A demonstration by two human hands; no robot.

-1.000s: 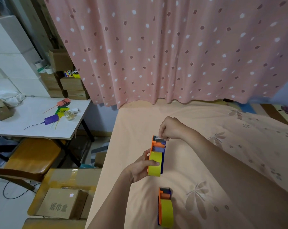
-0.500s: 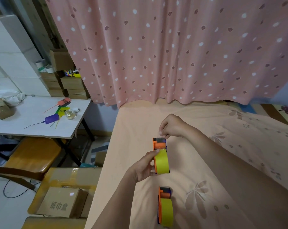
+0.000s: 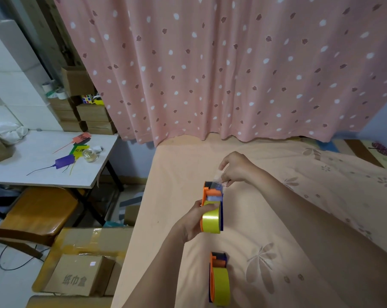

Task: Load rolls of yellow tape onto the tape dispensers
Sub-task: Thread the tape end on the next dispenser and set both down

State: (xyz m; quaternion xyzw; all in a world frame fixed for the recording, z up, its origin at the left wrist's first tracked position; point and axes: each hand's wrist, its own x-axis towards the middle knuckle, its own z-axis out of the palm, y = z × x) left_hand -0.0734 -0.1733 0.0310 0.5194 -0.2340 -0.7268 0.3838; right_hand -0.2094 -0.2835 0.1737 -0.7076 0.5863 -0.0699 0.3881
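Fingers of my left hand (image 3: pixel 193 221) wrap the orange-and-blue plastic tape dispenser (image 3: pixel 212 207) with its yellow tape roll (image 3: pixel 211 220), above the bed's left edge. Beyond it, my right hand (image 3: pixel 233 168) pinches the clear tape end (image 3: pixel 218 181). Nearer me lies a second loaded dispenser (image 3: pixel 219 280) on the peach bedsheet (image 3: pixel 276 218).

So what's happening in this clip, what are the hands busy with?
A person is loading tape dispensers over a peach bedsheet. The left hand grips an orange dispenser that carries a yellow tape roll, held above the bed. The right hand pinches the clear tape end at the dispenser's front. A second dispenser, already holding a yellow roll, lies on the sheet nearer the person.
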